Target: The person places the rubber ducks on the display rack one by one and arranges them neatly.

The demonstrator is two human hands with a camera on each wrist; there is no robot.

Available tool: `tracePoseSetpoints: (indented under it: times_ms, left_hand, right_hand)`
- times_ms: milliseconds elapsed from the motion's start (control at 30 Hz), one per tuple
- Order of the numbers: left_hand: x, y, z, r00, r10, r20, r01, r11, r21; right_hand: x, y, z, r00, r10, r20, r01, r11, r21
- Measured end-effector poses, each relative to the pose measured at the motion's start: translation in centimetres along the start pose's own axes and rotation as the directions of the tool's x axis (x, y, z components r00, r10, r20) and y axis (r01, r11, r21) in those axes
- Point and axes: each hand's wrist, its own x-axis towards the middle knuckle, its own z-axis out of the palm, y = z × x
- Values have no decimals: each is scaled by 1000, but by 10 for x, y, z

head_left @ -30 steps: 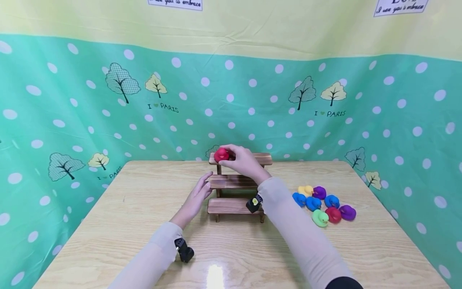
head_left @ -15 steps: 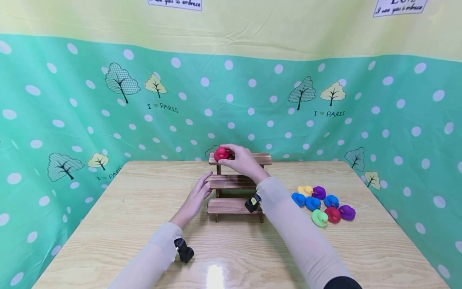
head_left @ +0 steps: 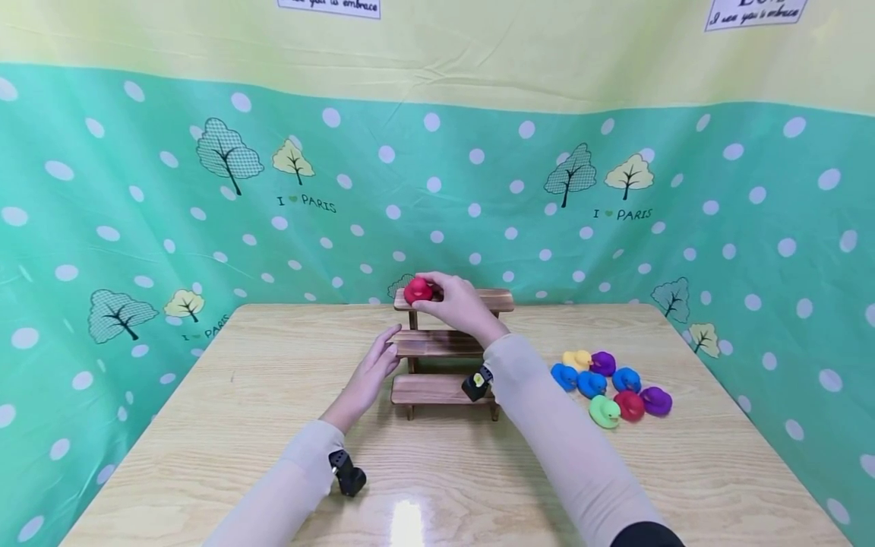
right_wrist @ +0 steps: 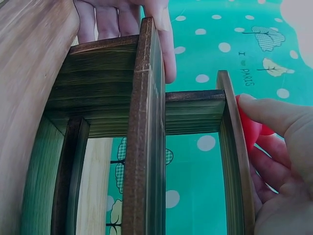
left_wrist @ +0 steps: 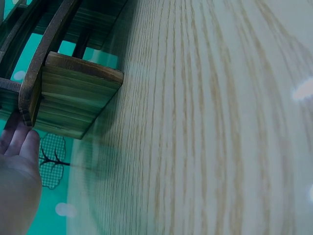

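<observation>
A red rubber duck (head_left: 418, 290) is on the left end of the top shelf of a three-step wooden stand (head_left: 437, 343). My right hand (head_left: 456, 304) pinches the duck from its right side, thumb in front and fingers behind. In the right wrist view the red duck (right_wrist: 248, 128) shows between thumb and fingers, right at the top board. My left hand (head_left: 369, 374) is at the stand's left side, its fingers extended, fingertips at the middle shelf's end. The left wrist view has those fingers (left_wrist: 20, 139) against the stand's side.
Several rubber ducks lie grouped on the table right of the stand, among them a yellow duck (head_left: 577, 360), a green duck (head_left: 604, 411), another red duck (head_left: 630, 406) and a purple duck (head_left: 657, 401). A polka-dot curtain (head_left: 437, 190) hangs behind the wooden table (head_left: 273, 334).
Hands, duck and stand keep their places relative to one another. The whole head view has shifted very slightly.
</observation>
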Motion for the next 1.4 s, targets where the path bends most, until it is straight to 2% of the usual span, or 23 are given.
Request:
tracePoseSetpoints:
  times_ms: [200,433,633,800,1067,1333,1400]
  left_hand:
    - [-1,2,0,1000,-5,5,5,1000,-13]
    - [-1,3,1,1000,-8,7,8,1000,11]
    - [0,3,0,1000,-4,12,4,1000,18]
    - [-1,6,1,1000,-23,1,23,999,35]
    - [-2,14,1,999,-41,6,41,999,28]
    - [-1,4,1,1000,-12,-9,12,999,37]
    - [-4,13,1,1000,-18,-4,18,999,32]
  right_hand:
    - [-1,0,-1,1000,7,8,-7,1000,13]
    - [-2,-1,-2,1000,12,12,-13,999,49]
    - [-3,0,-3,1000,5,-9,-4,997,76]
    - [-6,2,-5,1000,-6,-18,8,996,91]
    - [-14,4,-11,1000,-14,-9,15,998,63]
    - [-26,6,-20,999,-41,-8,41,999,12]
    - [-29,7,-22,998,-58,-21,58,998,0]
